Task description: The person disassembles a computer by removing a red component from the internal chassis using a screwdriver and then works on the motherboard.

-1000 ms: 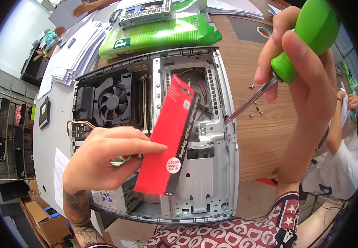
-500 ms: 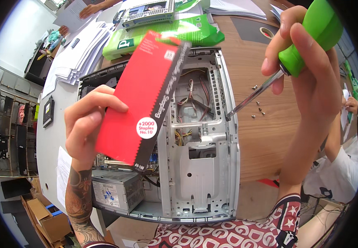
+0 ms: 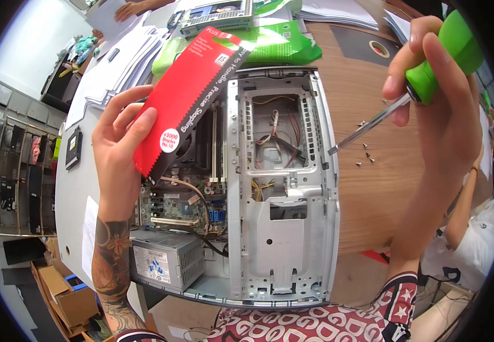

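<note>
My left hand [image 3: 122, 137] pinches a flat red and black card package [image 3: 192, 85], tilted above the open computer case [image 3: 309, 228]. A green-handled screwdriver [image 3: 372, 122] is in my right hand [image 3: 443, 102], its metal shaft slanting down to the left. The tip hovers near the right rim of the case; whether it touches, I cannot tell. Inside the case lie a motherboard [image 3: 181, 208], a silver power supply [image 3: 170, 259] and several coloured cables [image 3: 275, 128]. Part of the case's far left side is hidden behind the package.
Several small screws [image 3: 366, 154] lie on the wooden table [image 3: 366, 211]. Behind the case are a green plastic packet [image 3: 292, 43], a metal drive cage [image 3: 215, 17] and a tape roll [image 3: 379, 49]. Paper stacks [image 3: 127, 62] and a black drive [image 3: 73, 148] sit left. Other people's arms show at the edges.
My left hand has turned, and the package has shifted left and a little up, uncovering more of the motherboard. The whole view has moved slightly. The screwdriver stays in my right hand.
</note>
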Demonstrator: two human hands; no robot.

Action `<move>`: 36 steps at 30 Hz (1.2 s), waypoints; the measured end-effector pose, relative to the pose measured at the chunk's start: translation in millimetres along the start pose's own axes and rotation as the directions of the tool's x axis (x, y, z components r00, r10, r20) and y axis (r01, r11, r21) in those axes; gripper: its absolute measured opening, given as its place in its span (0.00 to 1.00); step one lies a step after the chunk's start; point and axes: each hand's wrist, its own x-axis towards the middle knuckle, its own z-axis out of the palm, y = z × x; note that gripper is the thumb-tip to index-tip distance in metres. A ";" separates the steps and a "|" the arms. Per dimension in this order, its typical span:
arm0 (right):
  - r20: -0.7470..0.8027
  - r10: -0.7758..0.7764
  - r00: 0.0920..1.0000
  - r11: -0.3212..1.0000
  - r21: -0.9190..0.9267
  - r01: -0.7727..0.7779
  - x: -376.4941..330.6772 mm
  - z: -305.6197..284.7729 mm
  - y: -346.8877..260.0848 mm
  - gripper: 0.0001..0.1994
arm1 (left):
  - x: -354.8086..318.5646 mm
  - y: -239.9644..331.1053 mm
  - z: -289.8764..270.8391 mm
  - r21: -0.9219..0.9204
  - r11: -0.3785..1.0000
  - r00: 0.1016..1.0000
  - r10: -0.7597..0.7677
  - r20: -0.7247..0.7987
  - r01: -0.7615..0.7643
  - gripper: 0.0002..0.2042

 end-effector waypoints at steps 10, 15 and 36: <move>-0.060 -0.065 0.996 0.998 -0.010 0.064 -1.1 -3.2 6.2 0.14 | 0.9 -9.6 0.5 -0.011 0.997 0.984 -0.077 0.162 0.080 0.11; -0.015 -0.047 0.999 0.998 0.049 0.048 -0.4 -2.1 9.9 0.13 | -0.4 -12.1 4.3 0.037 0.991 0.956 -0.136 0.258 0.131 0.11; 0.170 -0.368 0.914 0.930 0.060 0.363 -17.4 87.3 31.8 0.14 | -11.8 -18.7 26.9 0.283 0.951 0.880 -0.024 0.474 -0.126 0.08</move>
